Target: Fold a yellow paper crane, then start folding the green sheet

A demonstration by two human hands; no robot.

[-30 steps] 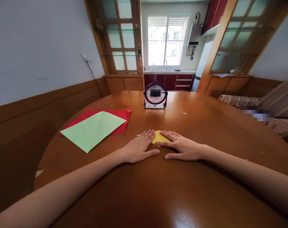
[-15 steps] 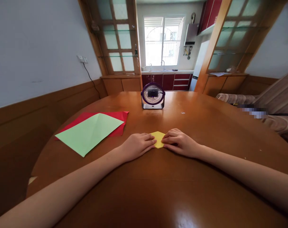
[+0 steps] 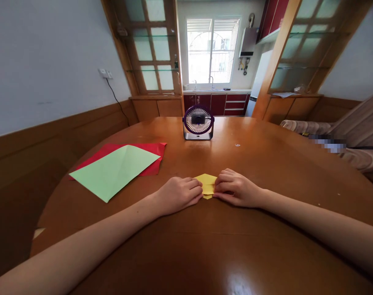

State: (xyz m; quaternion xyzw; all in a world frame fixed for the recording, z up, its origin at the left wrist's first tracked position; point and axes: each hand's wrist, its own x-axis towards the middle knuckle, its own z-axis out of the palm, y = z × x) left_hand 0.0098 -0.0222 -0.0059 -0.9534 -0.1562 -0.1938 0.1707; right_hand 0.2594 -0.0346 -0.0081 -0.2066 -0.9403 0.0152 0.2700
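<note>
A small folded yellow paper (image 3: 207,183) lies on the round wooden table (image 3: 204,246) in front of me. My left hand (image 3: 180,193) grips its left edge with curled fingers. My right hand (image 3: 235,189) pinches its right edge, fingertips bent onto the paper. Most of the paper is hidden under the two hands; only its middle part shows between them.
A light green sheet (image 3: 114,171) lies on top of a red sheet (image 3: 149,157) at the table's left. A small purple desk fan (image 3: 198,122) stands at the far side. A sofa (image 3: 342,139) is at the right, beyond the table edge.
Both hands went from lying flat on the yellow paper to curled fingers pinching its edges. The paper has been pulled slightly nearer to me, with less of it showing.
</note>
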